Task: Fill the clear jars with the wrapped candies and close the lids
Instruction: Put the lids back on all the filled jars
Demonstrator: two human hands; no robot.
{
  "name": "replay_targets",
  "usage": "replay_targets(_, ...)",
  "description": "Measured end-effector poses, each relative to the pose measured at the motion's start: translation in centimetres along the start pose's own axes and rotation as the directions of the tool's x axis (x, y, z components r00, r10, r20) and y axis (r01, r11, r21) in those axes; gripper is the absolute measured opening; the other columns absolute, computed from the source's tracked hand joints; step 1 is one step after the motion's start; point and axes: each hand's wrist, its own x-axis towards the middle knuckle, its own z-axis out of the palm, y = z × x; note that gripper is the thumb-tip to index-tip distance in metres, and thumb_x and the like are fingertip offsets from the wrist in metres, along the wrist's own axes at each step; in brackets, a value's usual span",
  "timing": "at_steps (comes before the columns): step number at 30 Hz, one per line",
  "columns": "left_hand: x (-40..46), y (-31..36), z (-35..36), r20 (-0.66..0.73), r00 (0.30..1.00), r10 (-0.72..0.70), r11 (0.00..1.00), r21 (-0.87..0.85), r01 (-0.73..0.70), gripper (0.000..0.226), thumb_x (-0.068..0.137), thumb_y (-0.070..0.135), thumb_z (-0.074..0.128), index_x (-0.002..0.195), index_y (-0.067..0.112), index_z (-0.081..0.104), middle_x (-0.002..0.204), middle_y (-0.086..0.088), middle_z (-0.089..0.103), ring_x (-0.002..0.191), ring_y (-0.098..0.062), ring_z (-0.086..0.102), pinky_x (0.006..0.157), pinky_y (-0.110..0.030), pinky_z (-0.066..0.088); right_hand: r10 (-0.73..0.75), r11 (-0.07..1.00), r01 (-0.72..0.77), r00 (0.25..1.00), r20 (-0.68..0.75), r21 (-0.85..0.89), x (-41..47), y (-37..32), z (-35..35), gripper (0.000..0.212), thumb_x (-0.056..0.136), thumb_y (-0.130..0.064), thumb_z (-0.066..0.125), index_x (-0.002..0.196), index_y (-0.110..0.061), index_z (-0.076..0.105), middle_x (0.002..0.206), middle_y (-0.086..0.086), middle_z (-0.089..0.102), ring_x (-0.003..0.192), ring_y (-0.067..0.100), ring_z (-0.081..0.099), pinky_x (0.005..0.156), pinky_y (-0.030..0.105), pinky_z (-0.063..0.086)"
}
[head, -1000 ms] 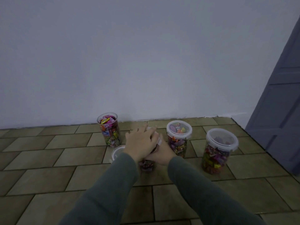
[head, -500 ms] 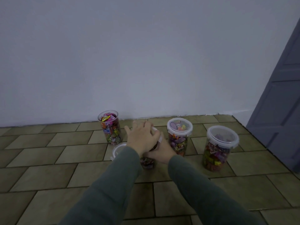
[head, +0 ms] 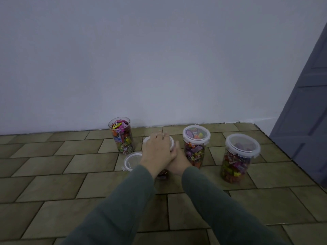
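On the tiled floor (head: 53,174), the middle jar (head: 161,174) is being closed: the left hand (head: 156,151) presses flat fingers on its lid (head: 171,144), the right hand (head: 178,160) grips its side, and the spare lid (head: 131,160) probably goes next onto the open jar (head: 122,137).

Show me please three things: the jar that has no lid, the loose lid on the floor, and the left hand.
open jar (head: 122,137), head view, on its clear side wall.
loose lid (head: 127,160), head view, on its white rim.
left hand (head: 157,151), head view, on the back of the hand.
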Motion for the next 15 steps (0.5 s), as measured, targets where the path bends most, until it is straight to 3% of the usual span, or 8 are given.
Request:
replay_targets(2,0.1,-0.1,-0.4,0.015,1.000,0.023,0.999,-0.042,-0.022,0.060,0.098,0.048,0.034,0.142,0.007,0.040,0.142,-0.012,0.046,0.125,-0.027,0.042,0.104,-0.033,0.032,0.013,0.999,-0.013,1.000,-0.009,0.036,-0.2,-0.1,0.0,0.088,0.062,-0.048,0.077,0.133,-0.019,0.034,0.126,-0.007,0.049,0.111,0.007,0.052,0.091,0.026,0.045)
replay_targets(4,-0.1,-0.5,-0.6,-0.001,1.000,-0.010,0.979,-0.204,0.010,0.057,0.094,0.050,0.045,0.134,0.010,0.050,0.139,-0.008,0.049,0.121,-0.026,0.041,0.102,-0.034,0.032,0.033,0.994,-0.027,0.998,-0.054,0.107,-0.4,-0.1,-0.1,0.087,0.053,-0.046,0.083,0.124,-0.026,0.036,0.124,-0.004,0.053,0.114,0.013,0.055,0.093,0.035,0.050)
replay_targets(7,-1.0,-1.5,-0.5,-0.113,0.961,-0.252,0.889,-0.418,0.184,0.061,0.087,0.056,0.058,0.126,0.010,0.056,0.128,-0.008,0.051,0.114,-0.025,0.039,0.097,-0.035,0.032,0.046,0.987,-0.034,0.996,-0.074,0.158,-0.9,-0.3,-0.2,0.077,0.055,-0.034,0.088,0.113,-0.029,0.039,0.122,0.001,0.053,0.112,0.017,0.054,0.093,0.037,0.049)
replay_targets(9,-1.5,-2.1,-0.2,-0.068,0.918,-0.390,0.831,-0.455,0.319,0.059,0.086,0.057,0.058,0.122,0.011,0.057,0.120,-0.008,0.052,0.109,-0.025,0.040,0.092,-0.034,0.032,0.071,0.984,-0.060,0.995,-0.063,0.170,-1.0,-0.3,-0.3,0.080,0.057,-0.031,0.089,0.116,-0.022,0.035,0.120,0.000,0.054,0.110,0.017,0.055,0.092,0.036,0.049)
replay_targets(15,-1.6,-2.2,0.5,0.021,0.907,-0.420,0.754,-0.548,0.362,0.054,0.091,0.053,0.052,0.127,0.013,0.057,0.122,-0.007,0.056,0.111,-0.026,0.043,0.091,-0.036,0.035,0.134,0.980,-0.117,0.986,-0.099,0.162,-1.0,-1.2,-0.3,0.098,0.049,-0.041,0.086,0.126,-0.017,0.031,0.127,0.002,0.050,0.115,0.019,0.052,0.096,0.039,0.048)
